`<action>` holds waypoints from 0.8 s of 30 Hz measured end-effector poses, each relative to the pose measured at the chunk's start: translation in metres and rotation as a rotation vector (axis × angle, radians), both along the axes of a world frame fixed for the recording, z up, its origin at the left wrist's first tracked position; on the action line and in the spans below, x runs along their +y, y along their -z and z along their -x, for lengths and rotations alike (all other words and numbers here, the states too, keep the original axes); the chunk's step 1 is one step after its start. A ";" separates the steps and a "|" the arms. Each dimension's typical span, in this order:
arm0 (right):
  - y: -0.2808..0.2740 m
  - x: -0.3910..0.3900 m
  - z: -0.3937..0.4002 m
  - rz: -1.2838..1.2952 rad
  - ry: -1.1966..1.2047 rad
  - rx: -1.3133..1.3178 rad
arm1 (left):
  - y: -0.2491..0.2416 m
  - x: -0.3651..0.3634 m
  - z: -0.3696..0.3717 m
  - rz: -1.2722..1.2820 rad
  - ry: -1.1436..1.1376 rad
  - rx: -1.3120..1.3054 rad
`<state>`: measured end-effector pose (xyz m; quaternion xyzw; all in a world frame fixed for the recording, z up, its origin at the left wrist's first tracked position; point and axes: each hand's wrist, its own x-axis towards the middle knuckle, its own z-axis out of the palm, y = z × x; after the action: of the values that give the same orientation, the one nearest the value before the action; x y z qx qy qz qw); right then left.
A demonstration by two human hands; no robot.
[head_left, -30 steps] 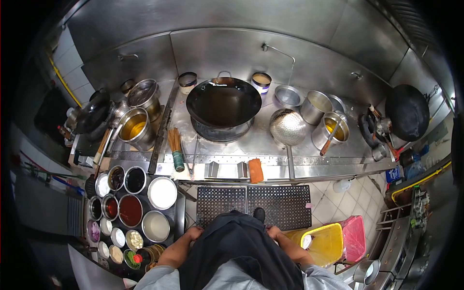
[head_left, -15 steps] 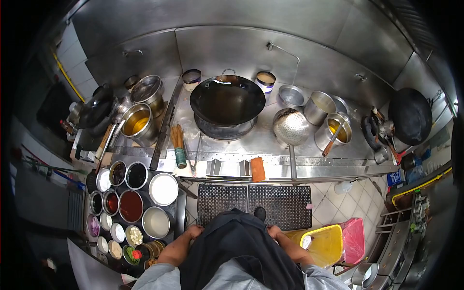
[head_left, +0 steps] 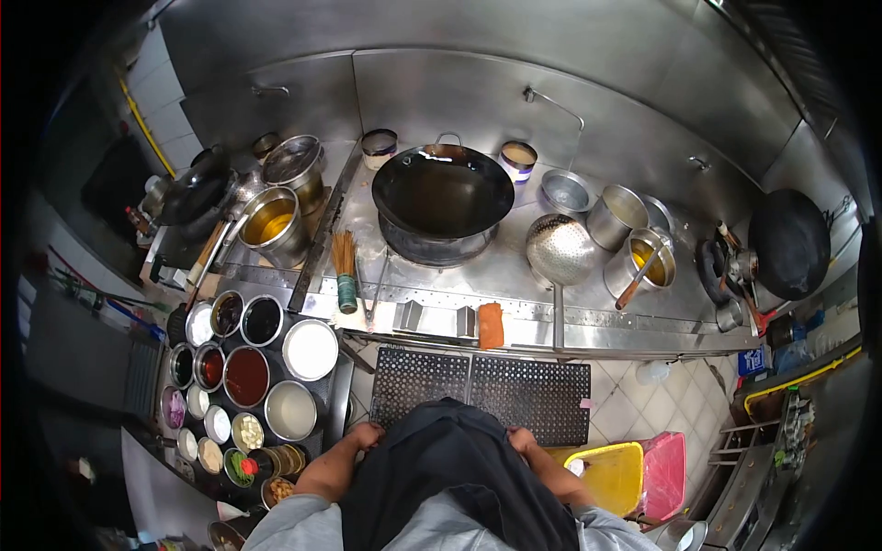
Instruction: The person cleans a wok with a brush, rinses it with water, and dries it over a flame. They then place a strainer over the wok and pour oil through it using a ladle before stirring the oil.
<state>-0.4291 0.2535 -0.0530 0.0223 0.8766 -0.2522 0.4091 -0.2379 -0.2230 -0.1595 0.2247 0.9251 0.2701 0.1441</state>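
Two hands rest at a cook's waist, the left hand and the right hand each curled closed against the edge of a dark apron, fingers pressed on the cloth at either hip; whether they pinch a fold cannot be told. Just beyond the apron, a black perforated floor mat lies on the tiled floor, with a yellow bin and a pink bin to the right. At left, a low stand carries round tubs of sauces and seasonings, among them a dark red sauce tub and a white tub. Along the front edge of the steel counter hangs an orange cloth; near the counter's left front corner stands a bamboo brush. At the counter's middle sits an empty black wok, with a perforated ladle to its right and a pot of oil with a wooden handle beyond it. A second oil pot stands at the counter's left end. Far right, another wok sits tilted on its burner.
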 end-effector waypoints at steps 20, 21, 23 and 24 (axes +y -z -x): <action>0.010 0.167 0.056 -0.016 -0.160 -0.059 | -0.032 0.167 0.093 0.313 -0.233 -0.495; 0.025 0.182 0.060 -0.015 -0.161 -0.065 | -0.040 0.173 0.097 0.330 -0.224 -0.420; 0.069 0.215 0.058 -0.053 -0.527 -0.053 | -0.023 0.183 0.107 0.249 -0.193 -0.449; 0.069 0.222 0.056 -0.052 -0.525 -0.051 | -0.018 0.185 0.120 0.170 -0.167 -0.455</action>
<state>-0.4849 0.4757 -0.1216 -0.1889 0.8481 -0.1141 0.4818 -0.3580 -0.0379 -0.1411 0.0679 0.9036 0.2460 0.3442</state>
